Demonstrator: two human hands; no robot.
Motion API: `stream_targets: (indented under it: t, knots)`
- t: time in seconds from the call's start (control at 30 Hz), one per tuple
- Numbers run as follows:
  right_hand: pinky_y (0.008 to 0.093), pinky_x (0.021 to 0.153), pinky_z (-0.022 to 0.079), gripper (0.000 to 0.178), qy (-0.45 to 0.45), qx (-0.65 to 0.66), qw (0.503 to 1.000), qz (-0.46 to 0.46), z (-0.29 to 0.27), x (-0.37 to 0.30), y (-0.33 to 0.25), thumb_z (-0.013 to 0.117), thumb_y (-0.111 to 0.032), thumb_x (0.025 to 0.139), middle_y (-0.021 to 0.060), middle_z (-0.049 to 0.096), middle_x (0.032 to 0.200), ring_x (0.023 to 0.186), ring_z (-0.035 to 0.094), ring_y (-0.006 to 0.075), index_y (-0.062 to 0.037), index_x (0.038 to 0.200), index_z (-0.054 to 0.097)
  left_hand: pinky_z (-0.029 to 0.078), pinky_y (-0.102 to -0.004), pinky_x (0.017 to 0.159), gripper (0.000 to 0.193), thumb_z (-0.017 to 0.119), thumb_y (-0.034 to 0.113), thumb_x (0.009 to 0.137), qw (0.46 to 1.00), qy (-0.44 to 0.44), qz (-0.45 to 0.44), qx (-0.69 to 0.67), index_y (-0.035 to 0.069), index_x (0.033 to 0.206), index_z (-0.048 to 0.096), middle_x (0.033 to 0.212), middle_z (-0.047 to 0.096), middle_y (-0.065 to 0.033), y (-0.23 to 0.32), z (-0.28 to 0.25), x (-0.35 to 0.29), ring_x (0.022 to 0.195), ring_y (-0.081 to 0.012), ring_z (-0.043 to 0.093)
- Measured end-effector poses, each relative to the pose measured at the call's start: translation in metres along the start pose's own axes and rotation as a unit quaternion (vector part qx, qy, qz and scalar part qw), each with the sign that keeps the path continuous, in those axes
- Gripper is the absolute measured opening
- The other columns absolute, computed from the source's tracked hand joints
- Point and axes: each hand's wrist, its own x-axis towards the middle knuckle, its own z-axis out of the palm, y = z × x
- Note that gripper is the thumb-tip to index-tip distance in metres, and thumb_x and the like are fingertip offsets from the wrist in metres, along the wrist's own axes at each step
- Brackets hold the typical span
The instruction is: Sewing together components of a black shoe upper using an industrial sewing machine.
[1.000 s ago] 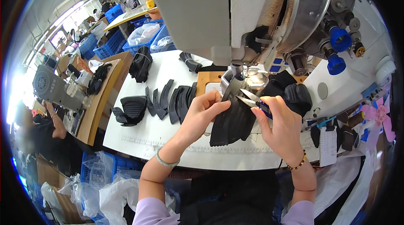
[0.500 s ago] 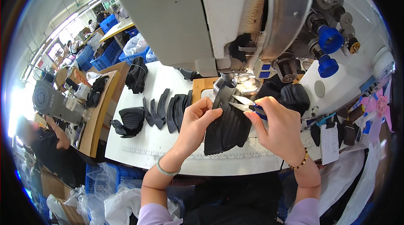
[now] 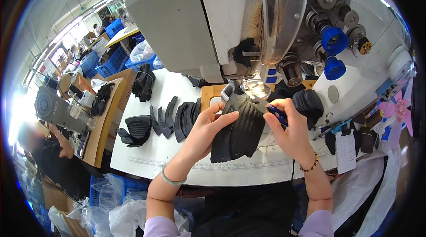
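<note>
A black padded, ribbed piece with stitched rows [image 3: 242, 130] hangs before the sewing machine [image 3: 177, 19]. My left hand [image 3: 206, 128] grips its left edge, thumb on top and fingers behind. Between the fingers of my right hand [image 3: 288, 126] is a pair of thread snips [image 3: 266, 106] with dark blue handles; the blades point left at the piece's upper edge. Whether they touch a thread is too small to tell. Just beyond, the machine's lit needle area [image 3: 256, 88] glows. A similar black padded stack [image 3: 308, 106] sits right of my right hand.
Left on the white table [image 3: 146, 159] lie curved black strips [image 3: 167, 112], a black padded piece [image 3: 138, 127] and a tied black bundle [image 3: 143, 81]. Blue tension knobs [image 3: 333, 41] jut out at upper right. A person [image 3: 55, 157] sits at far left.
My right hand has drawn slightly nearer the piece, and the snips' blades look closer together. The view has shifted a little, moving the machine leftward in it.
</note>
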Motion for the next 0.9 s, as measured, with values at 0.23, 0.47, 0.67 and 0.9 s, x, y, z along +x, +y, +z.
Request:
stream_targets:
  t: [0.23, 0.47, 0.67, 0.9]
  knots:
    - [0.0246, 0.059, 0.033, 0.014, 0.163, 0.557, 0.811, 0.081, -0.028, 0.024, -0.013, 0.063, -0.008, 0.094, -0.0020, 0.045, 0.071, 0.061, 0.036, 0.0078, -0.0078, 0.087, 0.051, 0.056, -0.0221, 0.068, 0.029, 0.060, 0.018, 0.097, 0.999, -0.045, -0.024, 0.019, -0.008, 0.109, 0.061, 0.095, 0.069, -0.0101, 0.002, 0.000, 0.004, 0.078, -0.0106, 0.068]
    - [0.0295, 0.075, 0.043, 0.029, 0.096, 0.663, 0.742, 0.000, -0.034, 0.067, -0.022, 0.054, -0.026, 0.101, 0.0041, 0.058, 0.105, 0.088, 0.054, 0.0155, -0.0080, 0.124, 0.055, 0.054, -0.0212, 0.062, 0.024, 0.060, 0.016, 0.096, 0.999, 0.004, -0.008, 0.036, -0.007, 0.101, 0.065, 0.089, 0.070, -0.0079, -0.008, 0.003, 0.008, 0.073, -0.0088, 0.066]
    - [0.0296, 0.070, 0.045, 0.038, 0.195, 0.632, 0.748, 0.052, -0.034, 0.074, -0.022, 0.054, -0.022, 0.100, 0.0017, 0.061, 0.100, 0.082, 0.058, 0.0181, -0.0147, 0.137, 0.053, 0.053, -0.0216, 0.064, 0.021, 0.060, 0.012, 0.095, 0.998, -0.028, 0.038, -0.029, -0.007, 0.098, 0.067, 0.087, 0.070, -0.0080, -0.017, 0.002, 0.004, 0.072, -0.0082, 0.065]
    - [0.0199, 0.069, 0.041, 0.030, 0.220, 0.544, 0.804, 0.095, -0.038, 0.071, -0.025, 0.060, -0.032, 0.098, -0.0059, 0.060, 0.102, 0.083, 0.055, 0.0036, -0.0104, 0.118, 0.062, 0.052, -0.0228, 0.076, 0.020, 0.058, 0.005, 0.093, 0.998, -0.030, 0.047, -0.042, -0.009, 0.107, 0.064, 0.098, 0.068, -0.0068, -0.034, 0.011, -0.022, 0.085, -0.0091, 0.065]
